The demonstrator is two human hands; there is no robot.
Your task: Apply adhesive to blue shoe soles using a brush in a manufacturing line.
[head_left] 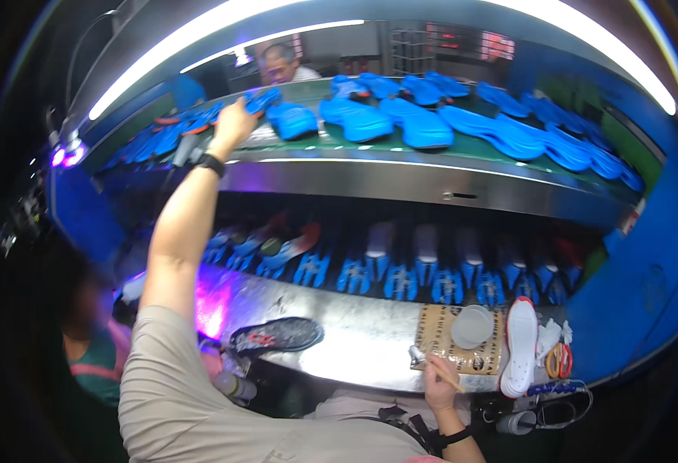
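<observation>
My left arm stretches up to the upper shelf, where my left hand [235,123] closes on the near end of a blue shoe sole [264,100]. Its fingertips are partly hidden. Low on the right, my right hand [441,383] grips a brush [451,380] by its thin wooden handle, white bristles pointing left. Those bristles are over the left edge of a brown printed sheet [437,328] on the metal worktop. A round whitish tub or lid [472,326] rests on the sheet. Left of the brush, a dark shoe sole [278,335] with red marks lies on the worktop.
More blue soles [416,123] line the green upper belt [308,139]. Blue-and-white shoe parts [400,282] stand in a row below. A white sole with red edging [519,347] lies right of the sheet. One person [281,65] is behind the belt, another [92,347] at left.
</observation>
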